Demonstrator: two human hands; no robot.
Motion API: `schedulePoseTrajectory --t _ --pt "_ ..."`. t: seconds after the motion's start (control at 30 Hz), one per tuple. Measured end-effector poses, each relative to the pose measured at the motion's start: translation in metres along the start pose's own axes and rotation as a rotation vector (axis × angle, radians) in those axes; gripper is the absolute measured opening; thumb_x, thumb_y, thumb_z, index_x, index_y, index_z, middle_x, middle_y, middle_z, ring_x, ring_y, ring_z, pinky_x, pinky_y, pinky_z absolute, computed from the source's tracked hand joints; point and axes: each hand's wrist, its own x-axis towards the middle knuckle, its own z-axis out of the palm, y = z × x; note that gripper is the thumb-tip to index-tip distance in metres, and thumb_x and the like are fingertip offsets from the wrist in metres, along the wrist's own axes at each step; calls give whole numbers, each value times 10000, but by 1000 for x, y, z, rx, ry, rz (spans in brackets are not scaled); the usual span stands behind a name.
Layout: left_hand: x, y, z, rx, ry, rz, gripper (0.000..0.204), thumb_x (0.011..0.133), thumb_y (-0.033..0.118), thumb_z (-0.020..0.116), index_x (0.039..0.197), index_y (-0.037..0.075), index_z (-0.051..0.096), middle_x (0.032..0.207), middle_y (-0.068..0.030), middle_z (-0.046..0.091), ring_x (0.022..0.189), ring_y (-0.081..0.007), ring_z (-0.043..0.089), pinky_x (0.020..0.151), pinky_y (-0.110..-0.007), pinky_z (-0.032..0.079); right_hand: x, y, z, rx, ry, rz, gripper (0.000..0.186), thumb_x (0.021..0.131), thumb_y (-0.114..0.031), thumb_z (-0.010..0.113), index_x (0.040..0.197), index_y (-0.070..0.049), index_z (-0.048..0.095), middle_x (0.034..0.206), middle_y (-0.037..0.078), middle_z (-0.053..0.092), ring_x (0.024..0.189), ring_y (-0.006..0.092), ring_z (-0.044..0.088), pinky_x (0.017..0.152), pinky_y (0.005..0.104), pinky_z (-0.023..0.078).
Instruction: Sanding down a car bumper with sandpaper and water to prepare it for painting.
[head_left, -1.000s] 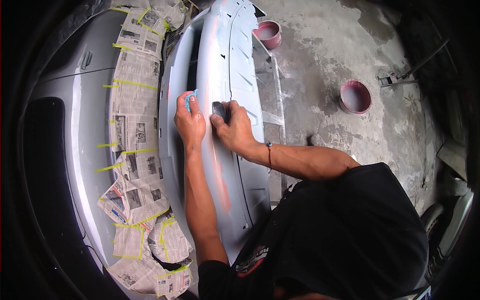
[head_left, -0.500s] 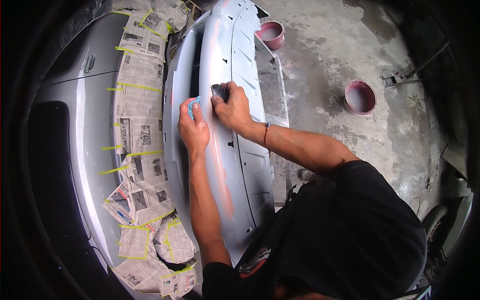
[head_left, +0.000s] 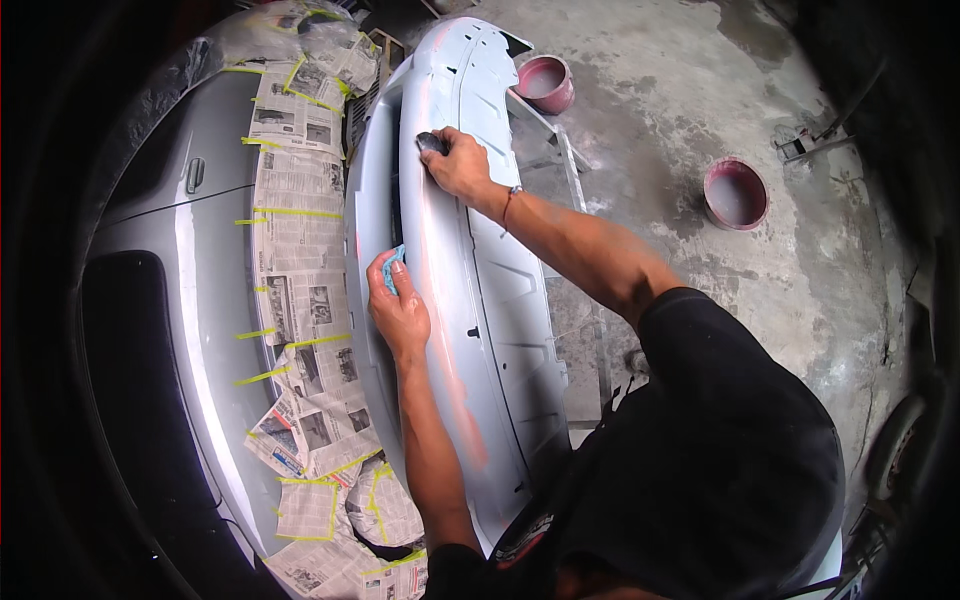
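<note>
A pale grey bumper [head_left: 480,260] with pinkish patches along its face lies lengthwise in front of me. My right hand [head_left: 462,165] grips a dark block [head_left: 431,143] against the upper part of the bumper, with the arm stretched forward. Lower down, beside the bumper's dark slot, my left hand [head_left: 400,310] is closed on a crumpled light-blue cloth [head_left: 393,269], its thumb over it.
At left is a silver car [head_left: 210,300], partly masked with newspaper [head_left: 300,250] and yellow tape. Two pink buckets of cloudy liquid [head_left: 734,192] [head_left: 545,85] stand on the concrete floor. A metal frame [head_left: 577,200] sits under the bumper; a jack-like tool [head_left: 800,145] lies at right.
My right hand has moved forward along the bumper with the dark block. My left hand, still holding the blue cloth, sits lower in the view, and the scene has shifted slightly rightward.
</note>
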Motion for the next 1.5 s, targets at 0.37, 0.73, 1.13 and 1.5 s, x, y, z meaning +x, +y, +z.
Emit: schedulePoseTrajectory --t 0.37,0.73,1.13,1.5 --pt "51 24 7 18 194 103 303 1053 272 507 1022 -4 628 788 -125 632 714 -203 600 653 -339 498 -51 18 -3 80 -64 -123 419 890 -181 677 1288 -55 636 1166 200 644 1145 371 596 999 430 459" --pt "89 23 19 338 -3 -12 463 1013 420 521 910 -10 655 791 -237 676 748 -448 645 705 -508 500 -23 21 17 -110 61 -201 393 908 -238 686 1259 -63 662 1102 201 676 1071 334 660 963 383 493" --pt "-85 38 -47 251 -248 -300 482 1051 290 435 1427 -12 409 1262 -301 507 1165 -446 523 991 -490 419 -58 22 5 -19 -31 -285 389 908 -197 680 1263 -40 646 1176 201 666 1074 342 640 961 400 496" --pt "-80 31 -51 249 -357 -182 941 732 216 806 1507 -5 320 1303 -274 463 1212 -449 487 1044 -497 404 -125 42 -2 115 -133 -511 377 920 -193 676 1275 -70 638 1216 181 626 1137 349 588 984 418 469"
